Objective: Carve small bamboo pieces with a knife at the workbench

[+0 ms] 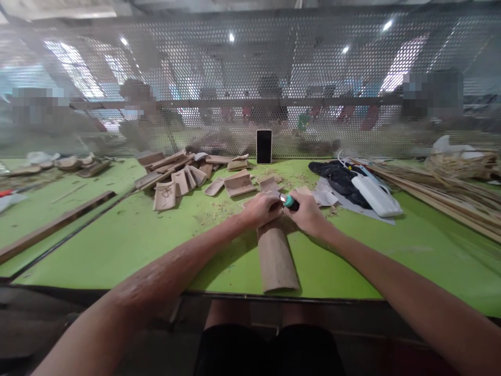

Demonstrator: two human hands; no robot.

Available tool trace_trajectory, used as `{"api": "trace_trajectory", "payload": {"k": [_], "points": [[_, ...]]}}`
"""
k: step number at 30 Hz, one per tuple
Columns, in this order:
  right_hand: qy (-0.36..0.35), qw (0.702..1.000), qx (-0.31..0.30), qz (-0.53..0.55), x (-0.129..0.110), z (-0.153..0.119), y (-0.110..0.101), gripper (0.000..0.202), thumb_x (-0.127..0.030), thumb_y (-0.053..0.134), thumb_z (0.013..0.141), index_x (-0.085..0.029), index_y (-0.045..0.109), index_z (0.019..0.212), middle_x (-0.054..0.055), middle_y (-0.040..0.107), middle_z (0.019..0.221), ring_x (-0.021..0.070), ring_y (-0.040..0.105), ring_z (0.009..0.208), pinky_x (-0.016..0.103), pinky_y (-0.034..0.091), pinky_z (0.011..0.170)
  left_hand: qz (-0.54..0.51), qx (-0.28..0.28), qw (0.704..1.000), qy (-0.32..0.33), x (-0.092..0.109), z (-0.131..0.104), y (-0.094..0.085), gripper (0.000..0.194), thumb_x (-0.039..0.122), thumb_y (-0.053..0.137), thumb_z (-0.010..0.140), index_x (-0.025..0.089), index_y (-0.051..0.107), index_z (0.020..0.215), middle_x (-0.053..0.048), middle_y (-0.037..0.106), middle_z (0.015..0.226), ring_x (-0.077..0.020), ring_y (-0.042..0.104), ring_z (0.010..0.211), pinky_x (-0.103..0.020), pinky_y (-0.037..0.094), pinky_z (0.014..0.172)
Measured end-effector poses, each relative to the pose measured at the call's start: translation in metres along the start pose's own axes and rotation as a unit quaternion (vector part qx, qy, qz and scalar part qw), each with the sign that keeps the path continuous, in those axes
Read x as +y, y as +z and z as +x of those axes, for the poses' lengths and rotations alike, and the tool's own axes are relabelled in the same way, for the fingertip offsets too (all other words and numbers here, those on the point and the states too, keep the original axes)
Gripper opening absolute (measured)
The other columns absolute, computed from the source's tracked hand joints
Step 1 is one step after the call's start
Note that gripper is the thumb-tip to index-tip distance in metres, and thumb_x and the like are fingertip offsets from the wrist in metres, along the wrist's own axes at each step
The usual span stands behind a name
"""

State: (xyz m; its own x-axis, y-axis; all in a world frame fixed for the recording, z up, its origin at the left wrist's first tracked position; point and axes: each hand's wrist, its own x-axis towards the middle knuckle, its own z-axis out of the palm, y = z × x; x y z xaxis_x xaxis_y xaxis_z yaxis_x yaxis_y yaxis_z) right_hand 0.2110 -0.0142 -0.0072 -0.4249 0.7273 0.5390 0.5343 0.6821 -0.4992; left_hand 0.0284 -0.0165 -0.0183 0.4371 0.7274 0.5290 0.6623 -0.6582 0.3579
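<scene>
My right hand (309, 213) is wrapped around a knife (290, 202) with a teal and black handle. Its short metal blade points left, close against my left hand (261, 210). The fingers of my left hand are curled closed; what they hold is hidden. Both hands are over the far end of a curved half-round bamboo piece (277, 258), which lies hollow side down and reaches toward the table's front edge. Just beyond my hands are some cut bamboo pieces (239, 184) and pale shavings.
A pile of curved bamboo pieces (182, 180) sits at the back left of the green table (129, 250). A phone (264, 147) stands upright against the perforated screen (219, 68). Right lie dark cloth (338, 180), a white power bank-like object (376, 196) and long strips (438, 190).
</scene>
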Motion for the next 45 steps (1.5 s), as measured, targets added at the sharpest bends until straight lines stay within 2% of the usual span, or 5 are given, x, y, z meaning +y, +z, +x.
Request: {"api": "trace_trajectory", "payload": {"k": [12, 28, 35, 41, 45], "points": [[-0.009, 0.999, 0.045, 0.001, 0.006, 0.005, -0.001, 0.010, -0.028, 0.058, 0.077, -0.022, 0.054, 0.071, 0.002, 0.059, 0.068, 0.0172, 0.050, 0.064, 0.029, 0.036, 0.062, -0.041, 0.026, 0.998, -0.025, 0.000, 0.005, 0.002, 0.010, 0.015, 0.054, 0.082, 0.016, 0.059, 0.074, 0.001, 0.060, 0.069, -0.0108, 0.050, 0.062, -0.022, 0.038, 0.061], [0.101, 0.986, 0.134, -0.002, 0.018, 0.015, -0.011, 0.022, -0.039, 0.055, 0.082, -0.022, 0.052, 0.069, 0.003, 0.055, 0.062, 0.0180, 0.049, 0.061, 0.030, 0.036, 0.060, -0.059, 0.073, 0.994, -0.063, -0.012, 0.004, 0.002, 0.012, 0.018, 0.059, 0.092, 0.014, 0.064, 0.082, -0.001, 0.068, 0.065, -0.0112, 0.060, 0.057, -0.021, 0.045, 0.059], [0.096, 0.988, 0.120, 0.004, 0.015, 0.014, -0.013, 0.023, -0.039, 0.055, 0.081, -0.021, 0.051, 0.067, 0.002, 0.053, 0.061, 0.0169, 0.047, 0.060, 0.029, 0.034, 0.058, -0.028, 0.072, 0.996, -0.050, -0.010, 0.004, -0.001, 0.015, 0.023, 0.058, 0.094, 0.015, 0.065, 0.083, -0.002, 0.069, 0.070, -0.0117, 0.061, 0.060, -0.022, 0.047, 0.061], [0.067, 0.997, 0.016, 0.033, 0.010, 0.011, -0.013, 0.020, -0.037, 0.059, 0.080, -0.020, 0.055, 0.069, 0.002, 0.057, 0.063, 0.0176, 0.049, 0.062, 0.029, 0.036, 0.059, -0.046, 0.083, 0.995, -0.003, -0.007, 0.003, 0.003, 0.019, 0.025, 0.062, 0.093, 0.018, 0.063, 0.111, -0.004, 0.071, 0.094, -0.0108, 0.063, 0.068, -0.021, 0.050, 0.064], [0.036, 0.999, 0.010, 0.029, 0.009, 0.009, -0.011, 0.022, -0.035, 0.060, 0.080, -0.021, 0.051, 0.066, 0.001, 0.055, 0.063, 0.0170, 0.048, 0.063, 0.029, 0.034, 0.059, -0.048, 0.060, 0.997, 0.030, -0.007, 0.001, 0.004, 0.012, 0.023, 0.056, 0.096, 0.017, 0.066, 0.098, -0.006, 0.068, 0.101, -0.0109, 0.062, 0.072, -0.022, 0.050, 0.066]]}}
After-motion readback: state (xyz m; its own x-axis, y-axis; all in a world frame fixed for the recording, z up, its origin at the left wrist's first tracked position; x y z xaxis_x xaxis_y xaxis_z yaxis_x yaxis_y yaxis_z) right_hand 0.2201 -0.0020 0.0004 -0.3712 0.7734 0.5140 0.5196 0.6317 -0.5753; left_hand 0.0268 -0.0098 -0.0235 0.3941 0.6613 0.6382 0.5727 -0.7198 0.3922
